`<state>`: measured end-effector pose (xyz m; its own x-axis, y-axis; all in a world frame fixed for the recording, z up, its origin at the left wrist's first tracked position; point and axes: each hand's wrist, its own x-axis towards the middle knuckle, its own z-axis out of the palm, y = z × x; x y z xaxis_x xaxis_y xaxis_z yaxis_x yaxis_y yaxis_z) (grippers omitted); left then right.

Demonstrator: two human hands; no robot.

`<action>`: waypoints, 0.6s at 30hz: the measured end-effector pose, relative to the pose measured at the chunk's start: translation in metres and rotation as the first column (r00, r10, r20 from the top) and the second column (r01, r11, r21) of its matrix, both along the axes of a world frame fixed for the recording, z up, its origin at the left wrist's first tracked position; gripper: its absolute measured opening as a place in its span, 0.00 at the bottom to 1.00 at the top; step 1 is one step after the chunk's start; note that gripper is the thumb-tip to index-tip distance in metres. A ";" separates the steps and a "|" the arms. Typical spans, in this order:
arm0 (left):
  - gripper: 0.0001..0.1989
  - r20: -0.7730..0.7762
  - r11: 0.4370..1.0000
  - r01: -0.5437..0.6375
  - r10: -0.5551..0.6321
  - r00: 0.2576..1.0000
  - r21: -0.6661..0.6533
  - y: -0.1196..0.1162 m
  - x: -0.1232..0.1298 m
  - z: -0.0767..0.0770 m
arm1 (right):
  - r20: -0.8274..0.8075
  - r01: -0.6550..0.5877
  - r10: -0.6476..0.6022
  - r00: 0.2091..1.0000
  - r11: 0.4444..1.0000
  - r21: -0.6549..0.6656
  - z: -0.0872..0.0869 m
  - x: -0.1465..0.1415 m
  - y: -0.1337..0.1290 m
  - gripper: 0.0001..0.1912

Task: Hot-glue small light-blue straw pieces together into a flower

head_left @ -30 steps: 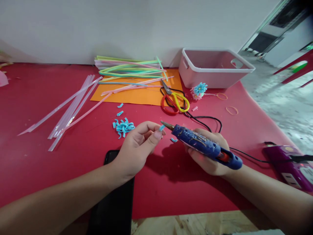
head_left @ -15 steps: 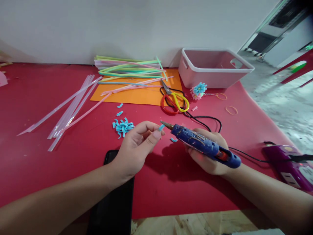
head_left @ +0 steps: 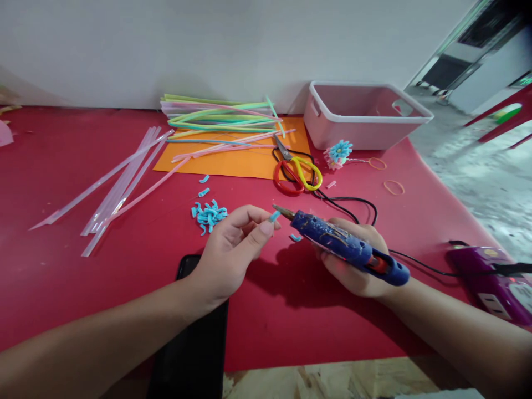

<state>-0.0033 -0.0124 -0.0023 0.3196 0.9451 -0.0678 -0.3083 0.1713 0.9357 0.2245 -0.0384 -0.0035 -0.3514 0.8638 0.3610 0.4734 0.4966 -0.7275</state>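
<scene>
Between thumb and fingertips, my left hand (head_left: pixel 236 252) pinches a small light-blue piece (head_left: pixel 275 216). A blue glue gun (head_left: pixel 338 238) is gripped in my right hand (head_left: pixel 357 266), its metal nozzle pointing left at the blue piece, very near or touching; which one I cannot tell. Several curled blue pieces (head_left: pixel 210 215) lie in a pile left of my left hand. One more loose blue piece (head_left: pixel 295 238) rests on the red table (head_left: pixel 266 332) under the gun's front.
Scissors (head_left: pixel 293 166) lie on orange paper (head_left: pixel 224 166) beside coloured strips (head_left: pixel 220 113). Behind stands a pink bin (head_left: pixel 353 130), with a beaded-looking flower (head_left: pixel 339 151) in front. Clear sticks (head_left: pixel 120 188) lie left, a black phone-like object (head_left: pixel 191 343) near, a purple power box (head_left: pixel 490 282) right.
</scene>
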 end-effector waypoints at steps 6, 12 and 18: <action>0.12 0.001 1.000 -0.009 0.009 1.000 -0.006 0.000 -0.001 -0.001 | 0.006 0.008 -0.008 1.000 1.000 0.007 -0.003 0.003 0.000 0.06; 0.13 0.005 1.000 -0.002 0.002 1.000 -0.011 0.001 -0.001 0.000 | -0.016 0.028 -0.028 0.999 1.000 -0.006 -0.009 0.007 -0.002 0.08; 0.11 0.010 1.000 -0.005 0.005 1.000 0.000 0.001 0.000 0.000 | -0.014 -0.005 0.005 1.000 1.000 -0.015 -0.008 0.005 -0.001 0.07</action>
